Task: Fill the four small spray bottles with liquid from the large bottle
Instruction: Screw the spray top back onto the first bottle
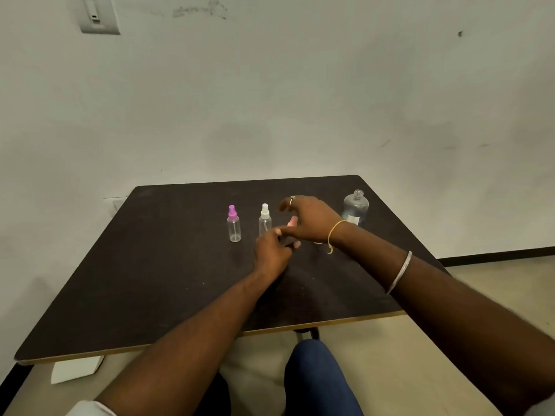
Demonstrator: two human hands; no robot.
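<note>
We face a plain office-like room: scuffed white wall beyond our right hand, dark laminate table under it.

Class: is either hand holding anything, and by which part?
It cannot be told. A pink cap shows between the left hand and the right hand, but what lies below is hidden, so no grip shows.

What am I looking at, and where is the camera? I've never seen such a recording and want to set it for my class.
No machine here: a person's two bare hands, filmed by one camera worn on the head, looking down. On the dark rectangular table stand a small clear spray bottle with a purple top, a similar bottle with a white top, and a large clear uncapped bottle. The left hand and right hand meet over something pink; whether either grips it is hidden.
</note>
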